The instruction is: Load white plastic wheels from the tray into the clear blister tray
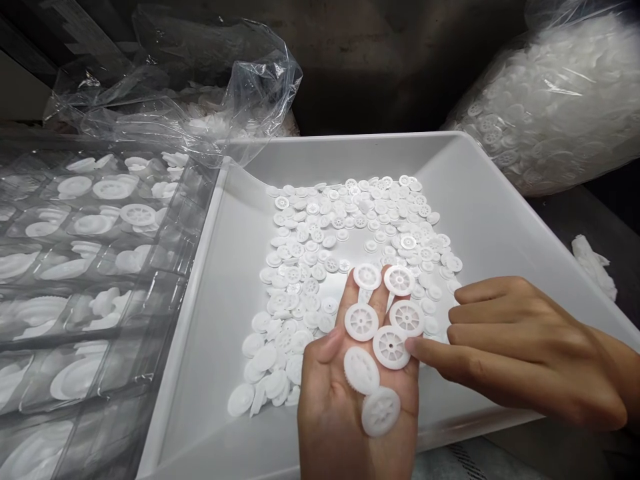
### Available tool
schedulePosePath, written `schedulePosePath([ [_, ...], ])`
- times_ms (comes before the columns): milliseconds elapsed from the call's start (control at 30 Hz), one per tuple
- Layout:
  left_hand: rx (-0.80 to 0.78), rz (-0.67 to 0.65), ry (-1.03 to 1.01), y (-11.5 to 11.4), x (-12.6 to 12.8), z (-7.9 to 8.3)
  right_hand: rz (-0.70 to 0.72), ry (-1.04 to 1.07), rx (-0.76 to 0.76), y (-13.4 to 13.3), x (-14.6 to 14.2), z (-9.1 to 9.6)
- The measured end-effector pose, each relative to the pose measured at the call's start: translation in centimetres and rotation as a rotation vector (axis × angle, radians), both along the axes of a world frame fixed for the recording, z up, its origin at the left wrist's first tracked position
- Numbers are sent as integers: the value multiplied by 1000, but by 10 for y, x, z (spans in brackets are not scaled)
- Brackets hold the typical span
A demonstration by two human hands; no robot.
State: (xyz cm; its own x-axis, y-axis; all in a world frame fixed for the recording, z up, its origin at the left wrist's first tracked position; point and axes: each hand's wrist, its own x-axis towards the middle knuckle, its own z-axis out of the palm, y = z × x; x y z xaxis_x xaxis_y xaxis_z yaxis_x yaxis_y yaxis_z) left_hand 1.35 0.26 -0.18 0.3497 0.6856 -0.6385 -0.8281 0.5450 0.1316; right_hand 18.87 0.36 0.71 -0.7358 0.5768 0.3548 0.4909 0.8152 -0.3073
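Left hand (327, 400) lay flat, palm up — seven white gears (391, 347) rested on it. Right hand (520, 350), fingers loosely extended and gripping nothing, touched one gear above the tray (480, 200).

Left palm (357, 393) carries white gears (391, 347) (seven); tray (500, 220) beneath.

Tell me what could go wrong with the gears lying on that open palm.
1. Seven gears lie loose on the flat left hand, two out at the fingertips; a slight tilt might slide them off.
2. The right hand touches one gear's edge with a fingertip; a push may knock its close neighbours.
3. Any that fall would likely land in the pile of look-alike pieces in the tray and be hard to tell apart.
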Motion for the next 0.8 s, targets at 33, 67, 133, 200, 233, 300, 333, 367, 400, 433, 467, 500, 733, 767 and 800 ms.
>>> schedulePosePath([
  [33,31,-2,29,-1,1,0,-4,-4,-11,0,0,0],
  [67,68,0,66,-2,2,0,-9,-9,-17,0,1,0],
  [133,146,16,152,-5,5,0,-13,-17,2,1,2,1],
  [200,198,39,216,-8,8,2,-22,-30,25,3,4,1],
  [233,217,46,236,-9,10,3,-27,-34,35,4,5,1],
  [300,253,57,255,-11,13,4,-48,-43,44,5,7,1],
  [333,269,62,257,-12,13,5,-63,-48,55,6,8,1],
  [367,280,66,258,-12,14,6,-75,-53,67,7,8,0],
  [400,286,65,257,-12,13,7,-86,-60,76,7,9,0],
  [433,285,58,254,-12,13,7,-93,-64,77,7,9,0],
  [467,276,44,249,-11,11,7,-99,-59,79,7,9,-1],
  [500,262,25,240,-9,10,6,-103,-48,76,7,8,-2],
  [733,134,-72,70,1,-1,2,-136,-17,83,5,9,-5],
  [767,133,-70,60,2,-1,2,-136,-15,77,5,9,-4],
  [800,135,-65,49,2,-2,1,-135,-11,71,5,9,-4],
])
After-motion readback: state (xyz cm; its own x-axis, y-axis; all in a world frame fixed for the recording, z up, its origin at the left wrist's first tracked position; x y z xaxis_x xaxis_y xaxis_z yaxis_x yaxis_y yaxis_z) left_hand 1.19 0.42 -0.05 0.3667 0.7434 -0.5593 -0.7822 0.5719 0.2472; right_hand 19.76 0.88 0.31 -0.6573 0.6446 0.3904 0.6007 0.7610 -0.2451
